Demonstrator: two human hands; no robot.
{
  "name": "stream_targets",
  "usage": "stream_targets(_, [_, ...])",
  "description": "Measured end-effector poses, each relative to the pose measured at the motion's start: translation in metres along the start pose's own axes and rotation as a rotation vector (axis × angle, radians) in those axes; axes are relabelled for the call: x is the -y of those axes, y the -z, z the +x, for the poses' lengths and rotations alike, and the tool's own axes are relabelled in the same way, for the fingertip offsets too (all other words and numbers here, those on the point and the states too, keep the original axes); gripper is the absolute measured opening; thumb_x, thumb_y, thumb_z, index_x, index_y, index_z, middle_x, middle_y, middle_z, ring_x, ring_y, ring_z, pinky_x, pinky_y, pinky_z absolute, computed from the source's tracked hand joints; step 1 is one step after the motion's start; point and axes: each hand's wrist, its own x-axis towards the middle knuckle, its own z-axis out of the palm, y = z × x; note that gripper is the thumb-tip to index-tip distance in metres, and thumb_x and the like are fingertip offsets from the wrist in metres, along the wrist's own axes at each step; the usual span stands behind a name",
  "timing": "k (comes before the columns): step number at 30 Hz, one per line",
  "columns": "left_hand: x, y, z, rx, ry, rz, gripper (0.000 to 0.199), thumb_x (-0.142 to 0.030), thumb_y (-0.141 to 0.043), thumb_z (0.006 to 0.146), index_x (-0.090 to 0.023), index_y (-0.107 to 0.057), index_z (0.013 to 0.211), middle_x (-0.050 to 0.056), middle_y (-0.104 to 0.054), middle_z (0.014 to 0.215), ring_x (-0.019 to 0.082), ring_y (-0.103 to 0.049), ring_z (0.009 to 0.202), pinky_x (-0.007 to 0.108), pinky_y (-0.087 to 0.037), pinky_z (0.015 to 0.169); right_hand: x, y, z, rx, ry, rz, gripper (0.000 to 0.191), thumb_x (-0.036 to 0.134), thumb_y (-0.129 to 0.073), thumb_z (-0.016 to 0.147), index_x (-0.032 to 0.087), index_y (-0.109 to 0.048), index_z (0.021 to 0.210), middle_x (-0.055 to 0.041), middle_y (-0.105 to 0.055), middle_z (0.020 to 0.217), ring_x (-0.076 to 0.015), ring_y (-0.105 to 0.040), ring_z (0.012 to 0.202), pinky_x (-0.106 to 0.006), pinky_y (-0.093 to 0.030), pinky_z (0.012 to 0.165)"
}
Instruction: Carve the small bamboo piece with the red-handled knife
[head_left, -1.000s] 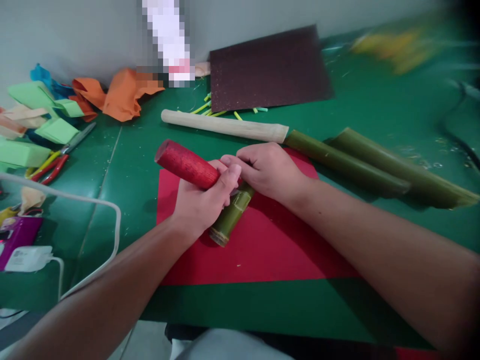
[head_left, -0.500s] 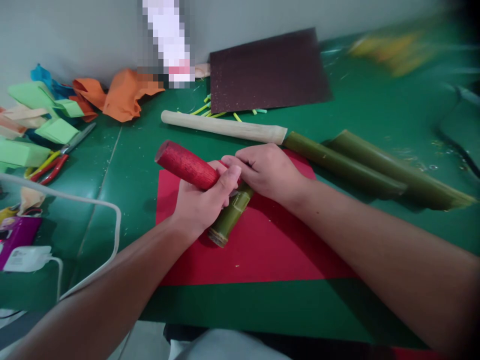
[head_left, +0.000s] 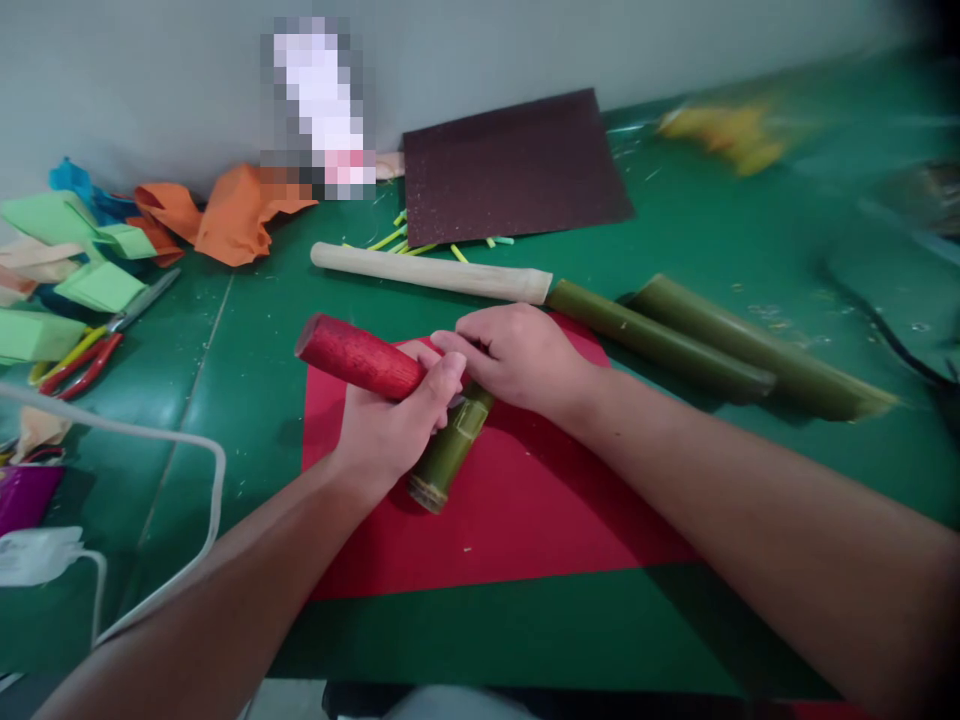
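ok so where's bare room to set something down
Bare: green table between red sheet and near edge; also left of that sheet, up to white cable. Crowded: around left hand, right hand and red cylinder; beyond, pale stick, brown sheet; far left, light-green pieces.

I can't see where the red cylinder [head_left: 358, 356] ends, because the left grip [head_left: 386, 415] wraps its lower part. What lies inside the curled right grip [head_left: 514, 355] is out of sight too, and the upper end of the green bamboo piece [head_left: 452, 438] disappears beneath the two. The right forearm [head_left: 705, 460] covers a corner of the red sheet [head_left: 540, 510]. Farther back, the dark brown sheet [head_left: 517, 170] hides part of some yellow-green strips [head_left: 385, 240]. A yellow heap [head_left: 724, 135] is smeared beyond naming; the purple box [head_left: 28, 497] and white plug [head_left: 37, 556] are cut off at left.
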Motion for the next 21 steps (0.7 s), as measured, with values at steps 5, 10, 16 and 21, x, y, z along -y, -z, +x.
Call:
stream_targets(5, [0.0018,0.0015,0.0002,0.029,0.025,-0.017,0.039,-0.049,-0.068,0.085,-0.017,-0.059,0.065,-0.003,-0.052,0.051,0.007,-0.048,0.044,0.017,-0.042,0.043,-0.0016,-0.0016,0.0000,0.012,0.009,-0.006,0.051,0.046,-0.039,0.098,0.018,-0.046,0.057,0.0001,-0.046,0.058,-0.0101,-0.033,0.057,-0.031,-0.019,0.058])
stream_targets(10, [0.0013,0.0006,-0.0002,0.025,0.032,-0.025,0.038,-0.048,-0.068,0.084,-0.017,-0.059,0.064,-0.003,-0.052,0.050,0.007,-0.047,0.044,0.018,-0.042,0.044,-0.0015,-0.0023,-0.0008,-0.003,0.017,-0.011,0.050,0.047,-0.039,0.097,0.018,-0.045,0.056,0.0003,-0.046,0.058,-0.0102,-0.031,0.057,-0.031,-0.019,0.058])
stream_targets(16, [0.0004,0.0000,0.0008,0.023,0.014,-0.018,0.038,-0.047,-0.068,0.084,-0.017,-0.057,0.063,-0.003,-0.053,0.051,0.007,-0.047,0.045,0.019,-0.043,0.045,-0.0024,-0.0024,-0.0009,0.000,0.015,-0.025,0.051,0.046,-0.040,0.098,0.018,-0.047,0.056,0.0002,-0.045,0.058,-0.0107,-0.030,0.057,-0.031,-0.018,0.058])
stream_targets(21, [0.0020,0.0002,0.0011,0.050,0.004,-0.040,0.038,-0.047,-0.068,0.085,-0.017,-0.058,0.065,-0.003,-0.052,0.054,0.007,-0.047,0.046,0.018,-0.041,0.043,-0.0026,-0.0014,-0.0001,0.014,0.026,-0.002,0.048,0.045,-0.043,0.095,0.018,-0.044,0.056,0.0008,-0.045,0.057,-0.0103,-0.030,0.056,-0.031,-0.018,0.058])
